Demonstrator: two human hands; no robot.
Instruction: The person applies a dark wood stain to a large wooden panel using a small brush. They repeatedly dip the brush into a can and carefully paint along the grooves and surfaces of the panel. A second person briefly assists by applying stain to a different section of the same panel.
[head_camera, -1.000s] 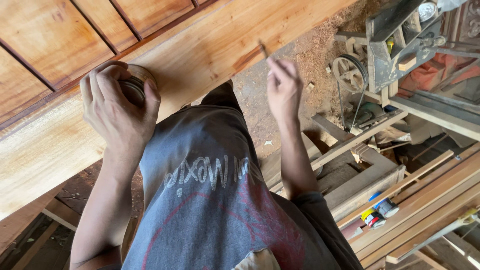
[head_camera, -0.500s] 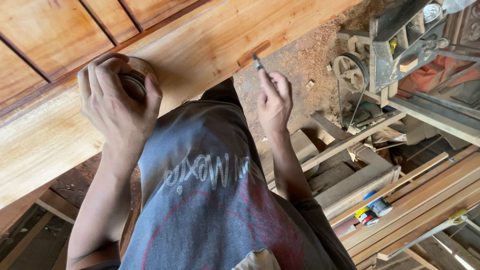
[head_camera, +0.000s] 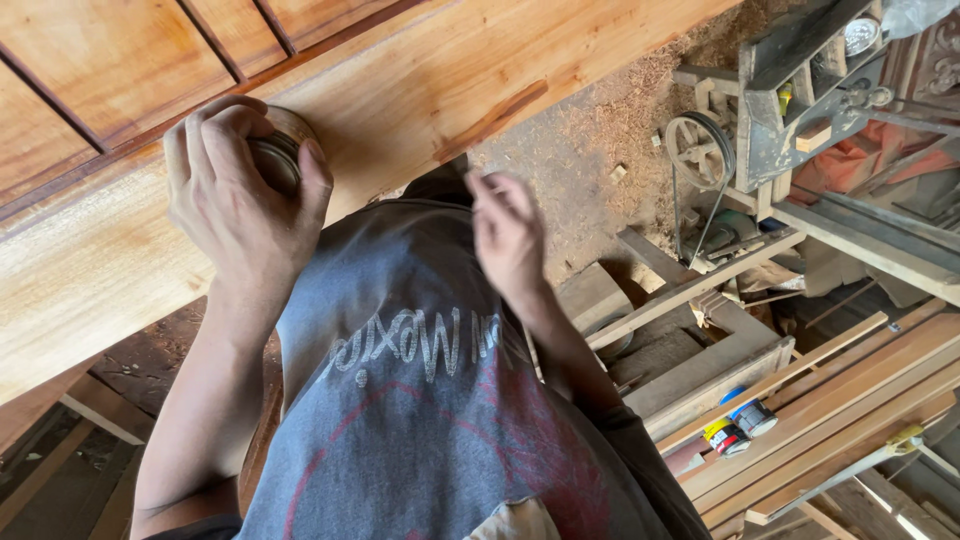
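My left hand (head_camera: 235, 200) is clamped over a small round tin (head_camera: 275, 155) that rests on a wide pale wooden plank (head_camera: 420, 80). The fingers wrap its top and hide most of it. My right hand (head_camera: 505, 235) is blurred and hangs in front of my grey printed shirt (head_camera: 420, 380), just below the plank's near edge. Its fingers are bunched together, and no tool shows in them. A dark reddish streak (head_camera: 490, 120) marks the plank above that hand.
A panelled wooden door (head_camera: 100, 70) lies beyond the plank. At the right stand a machine with a belt pulley (head_camera: 700, 150), stacked wooden strips (head_camera: 850, 390) and two small cans (head_camera: 740, 425). Sawdust (head_camera: 620, 110) covers the floor.
My right hand held a thin stick against the plank, then dropped down and left toward my chest. The left hand stayed on the tin.
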